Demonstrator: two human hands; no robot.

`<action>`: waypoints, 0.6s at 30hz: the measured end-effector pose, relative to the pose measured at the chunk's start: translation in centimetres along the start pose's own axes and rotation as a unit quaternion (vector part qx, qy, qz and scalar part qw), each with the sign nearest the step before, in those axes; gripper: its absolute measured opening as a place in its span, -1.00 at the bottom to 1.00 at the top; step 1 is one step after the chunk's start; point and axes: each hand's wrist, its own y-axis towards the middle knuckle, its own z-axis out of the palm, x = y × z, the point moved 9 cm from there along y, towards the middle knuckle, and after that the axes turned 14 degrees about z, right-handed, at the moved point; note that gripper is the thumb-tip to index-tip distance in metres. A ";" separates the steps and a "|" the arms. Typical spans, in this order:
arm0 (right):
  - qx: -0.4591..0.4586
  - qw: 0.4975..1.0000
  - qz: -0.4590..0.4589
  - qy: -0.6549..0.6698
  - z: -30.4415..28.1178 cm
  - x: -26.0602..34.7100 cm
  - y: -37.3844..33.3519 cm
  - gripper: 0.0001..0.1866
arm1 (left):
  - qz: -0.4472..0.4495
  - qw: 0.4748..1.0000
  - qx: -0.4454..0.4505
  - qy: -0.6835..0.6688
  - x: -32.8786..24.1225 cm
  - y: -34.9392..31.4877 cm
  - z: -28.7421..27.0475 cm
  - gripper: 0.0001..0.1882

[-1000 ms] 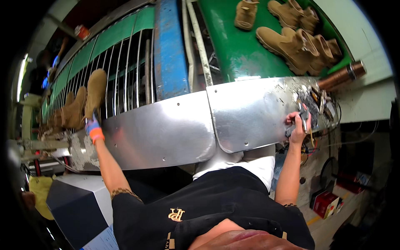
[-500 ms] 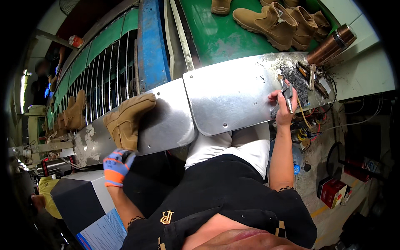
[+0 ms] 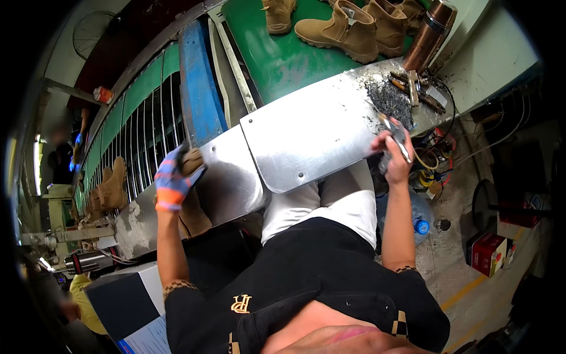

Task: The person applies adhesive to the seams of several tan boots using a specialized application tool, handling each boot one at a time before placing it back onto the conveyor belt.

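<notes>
Obs., head view, person seated at a metal bench.

L hand [image 3: 175, 177]: wears a blue/orange striped work glove, fingers wrapped round the top of a tan boot [image 3: 191, 203]. Boot hangs at the near edge of the steel sheet [image 3: 306, 135], its lower part dropping below the edge toward the person's lap, left of the white apron/cloth [image 3: 330, 203] over the knees. Grip is closed on the boot.

R hand [image 3: 394, 154]: bare, fist closed round a small metal hand tool [image 3: 398, 137], shiny, tip pointing up and far. Exact kind of tool: can't tell. Hand sits at the right near corner of the steel sheet, just beside a dark pile of metal scraps [image 3: 389, 103].

Surroundings: far of the scrap pile, pliers-type tools [image 3: 415, 88] lie on the sheet. A copper-coloured flask [image 3: 429, 36] stands upright far right. Green conveyor belt [image 3: 277, 59] runs beyond the sheet, w/ several more tan boots [image 3: 339, 32] on it. Far left: wire rack [image 3: 147, 135] w/ further boots [image 3: 112, 186] near its left end. Blue bottle cap [image 3: 420, 226] on the floor, right of the person's leg. Red box [image 3: 488, 253] on the floor further right.
</notes>
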 end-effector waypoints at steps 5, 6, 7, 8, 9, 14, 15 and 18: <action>-0.049 0.993 -0.070 -0.085 -2.7 2.9 -1.1 -0.49 | -0.098 0.910 -0.374 -0.147 -1.0 -6.0 -11.2 -0.36; -0.065 0.990 -0.063 -0.104 -3.0 2.8 -0.7 -0.49 | -0.041 0.884 -0.420 -0.203 -1.1 -6.7 -11.6 -0.38; -0.080 0.987 -0.056 -0.124 -3.1 2.6 -0.4 -0.50 | -0.023 0.882 -0.436 -0.176 -0.7 -7.1 -11.6 -0.31; -0.094 0.988 -0.037 -0.116 -3.4 1.6 -0.4 -0.51 | -0.009 0.877 -0.442 -0.189 1.0 -7.6 -9.9 -0.27; -0.109 0.987 -0.022 -0.113 -3.6 0.7 -0.5 -0.53 | 0.011 0.886 -0.405 -0.224 0.4 -5.4 -8.2 -0.27; 0.062 0.992 0.038 -0.100 7.0 -0.6 -5.4 -0.52 | 0.061 0.892 -0.261 -0.364 -3.8 2.4 -6.7 -0.34; 0.106 0.988 0.041 -0.108 9.4 -0.6 -6.1 -0.52 | 0.075 0.885 -0.243 -0.390 -4.2 3.9 -6.0 -0.31; 0.236 0.968 0.038 -0.081 16.5 0.9 -8.2 -0.54 | 0.115 0.902 -0.200 -0.366 -5.5 6.0 -5.8 -0.33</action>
